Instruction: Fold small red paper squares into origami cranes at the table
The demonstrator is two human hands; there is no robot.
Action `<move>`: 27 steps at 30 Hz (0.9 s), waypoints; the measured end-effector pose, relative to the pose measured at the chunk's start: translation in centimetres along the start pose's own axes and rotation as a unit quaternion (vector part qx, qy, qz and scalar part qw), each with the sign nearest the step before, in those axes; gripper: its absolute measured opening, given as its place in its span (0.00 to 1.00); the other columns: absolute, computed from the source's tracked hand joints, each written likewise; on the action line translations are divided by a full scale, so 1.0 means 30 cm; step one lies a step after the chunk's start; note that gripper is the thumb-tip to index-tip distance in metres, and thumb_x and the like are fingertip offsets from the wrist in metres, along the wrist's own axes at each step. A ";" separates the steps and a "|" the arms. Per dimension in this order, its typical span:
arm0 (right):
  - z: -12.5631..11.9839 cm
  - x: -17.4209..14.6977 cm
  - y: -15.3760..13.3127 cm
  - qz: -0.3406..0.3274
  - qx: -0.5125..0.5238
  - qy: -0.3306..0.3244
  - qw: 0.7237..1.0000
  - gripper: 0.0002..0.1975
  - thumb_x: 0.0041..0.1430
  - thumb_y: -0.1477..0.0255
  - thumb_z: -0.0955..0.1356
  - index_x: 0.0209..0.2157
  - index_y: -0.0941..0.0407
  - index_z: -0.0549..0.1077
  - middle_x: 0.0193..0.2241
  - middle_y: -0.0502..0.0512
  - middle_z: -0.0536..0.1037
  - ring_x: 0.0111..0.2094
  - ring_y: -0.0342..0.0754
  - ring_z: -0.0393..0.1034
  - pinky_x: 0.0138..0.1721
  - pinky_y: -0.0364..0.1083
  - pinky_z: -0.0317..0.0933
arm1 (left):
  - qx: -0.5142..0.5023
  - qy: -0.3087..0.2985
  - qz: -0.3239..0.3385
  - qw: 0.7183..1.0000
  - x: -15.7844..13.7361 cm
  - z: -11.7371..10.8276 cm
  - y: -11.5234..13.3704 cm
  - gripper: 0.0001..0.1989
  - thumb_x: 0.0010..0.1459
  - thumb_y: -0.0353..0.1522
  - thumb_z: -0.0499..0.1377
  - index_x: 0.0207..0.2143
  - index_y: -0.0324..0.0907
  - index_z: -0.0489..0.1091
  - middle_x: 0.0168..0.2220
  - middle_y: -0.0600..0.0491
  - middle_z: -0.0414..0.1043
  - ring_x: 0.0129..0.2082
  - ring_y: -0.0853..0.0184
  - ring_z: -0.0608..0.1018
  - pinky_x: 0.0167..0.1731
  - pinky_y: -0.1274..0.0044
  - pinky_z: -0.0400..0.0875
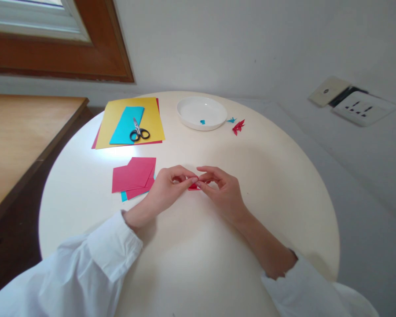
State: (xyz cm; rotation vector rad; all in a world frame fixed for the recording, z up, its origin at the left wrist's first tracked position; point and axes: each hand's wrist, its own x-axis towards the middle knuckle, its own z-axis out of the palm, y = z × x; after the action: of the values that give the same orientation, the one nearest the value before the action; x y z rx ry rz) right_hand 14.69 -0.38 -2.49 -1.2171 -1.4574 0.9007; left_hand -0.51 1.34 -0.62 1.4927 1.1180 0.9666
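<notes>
Near the middle of the white round table (185, 273), my left hand (170, 185) and my right hand (222, 191) meet fingertip to fingertip. Between them is a small piece of folded red paper (194, 187), pinched by both hands and mostly hidden behind the fingers. Just left of my left hand lie several red paper squares (132, 176) in a loose, overlapping pile. A bit of blue paper (123, 196) sticks out from under that pile.
Farther back on the left, black-handled scissors (139, 133) rest on folded blue paper (123, 125) over yellow paper (155, 123). A white dish (201, 108) holds a tiny blue paper piece (202, 122). Right of it lie small blue (232, 119) and red folded paper figures (239, 127).
</notes>
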 end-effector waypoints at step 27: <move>-0.007 -0.006 -0.010 -0.073 -0.037 -0.008 0.997 0.07 0.50 0.71 0.70 0.33 0.53 0.73 0.33 0.52 0.79 0.37 0.47 0.72 0.37 0.47 0.64 | -0.207 0.057 -0.131 0.968 0.006 -0.007 0.012 0.08 0.42 0.35 0.64 0.22 0.39 0.72 0.22 0.55 0.71 0.24 0.71 0.70 0.27 0.78 0.65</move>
State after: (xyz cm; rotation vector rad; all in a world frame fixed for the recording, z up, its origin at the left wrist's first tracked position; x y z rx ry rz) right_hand 14.81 -0.62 -2.19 -1.1424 -1.5830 0.7657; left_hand -0.60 1.55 -0.24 0.9382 1.0814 1.0337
